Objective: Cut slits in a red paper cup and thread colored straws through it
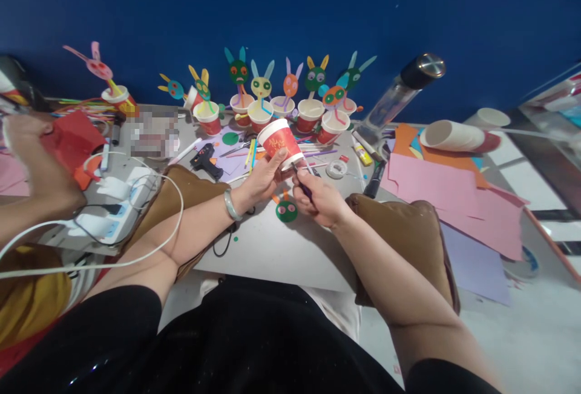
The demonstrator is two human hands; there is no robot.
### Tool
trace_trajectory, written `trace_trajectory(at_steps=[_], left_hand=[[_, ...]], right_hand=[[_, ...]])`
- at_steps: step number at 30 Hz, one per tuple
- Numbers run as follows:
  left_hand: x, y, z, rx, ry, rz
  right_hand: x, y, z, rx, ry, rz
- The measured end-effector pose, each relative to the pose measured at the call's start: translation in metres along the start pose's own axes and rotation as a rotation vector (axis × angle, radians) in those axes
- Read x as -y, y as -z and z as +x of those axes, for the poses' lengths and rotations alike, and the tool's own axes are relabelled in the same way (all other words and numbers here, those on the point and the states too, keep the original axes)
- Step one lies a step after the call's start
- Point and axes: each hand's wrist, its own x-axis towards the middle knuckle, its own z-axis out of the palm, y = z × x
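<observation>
My left hand (265, 177) is closed round a red and white paper cup (278, 141), tilted above the table. In my right hand (320, 199) is a slim dark-handled tool (305, 189), its tip at the bottom end of the cup; its exact kind is hard to make out. Below both hands, a green paper rabbit face (286, 211) with pink eyes and orange ears lies on the table (272, 252). Behind the cup stand several paper cups with coloured rabbit faces on strips, among them a yellow-faced rabbit (261, 86).
A black glue gun (207, 161) lies left of my hands, near a white power strip (131, 203) with cables. Brown cushions (399, 242) flank my arms. Pink paper (431, 182), stacked cups (458, 137) and a glass bottle (399, 94) are right. Another person's arm (43, 170) reaches in left.
</observation>
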Motion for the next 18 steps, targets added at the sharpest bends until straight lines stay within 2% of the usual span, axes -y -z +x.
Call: trace_trajectory(at_steps=[3, 5, 6, 8, 10, 12, 15, 18], left_hand=[[0.004, 0.004, 0.003, 0.031, -0.014, -0.02], [0.006, 0.006, 0.005, 0.032, -0.02, -0.029], [0.007, 0.007, 0.006, 0.03, -0.022, -0.029], [0.008, 0.008, 0.006, 0.023, -0.025, -0.023], [0.008, 0.007, 0.005, 0.017, -0.03, -0.021], [0.009, 0.006, 0.004, 0.022, -0.038, -0.025], [0.007, 0.002, 0.002, 0.039, -0.059, -0.031], [0.004, -0.001, 0.0, 0.03, -0.032, -0.043]], right_hand=[[-0.007, -0.001, 0.0, -0.291, 0.182, -0.676], [-0.011, -0.002, 0.0, -0.443, 0.202, -1.115], [-0.013, -0.002, -0.001, -0.483, 0.186, -1.267], [-0.015, -0.003, -0.001, -0.501, 0.16, -1.412], [-0.016, -0.003, -0.002, -0.486, 0.173, -1.368], [-0.014, -0.002, -0.002, -0.45, 0.214, -1.162], [-0.008, -0.002, -0.003, -0.287, 0.226, -0.616], [-0.001, -0.002, -0.004, -0.055, 0.065, -0.066]])
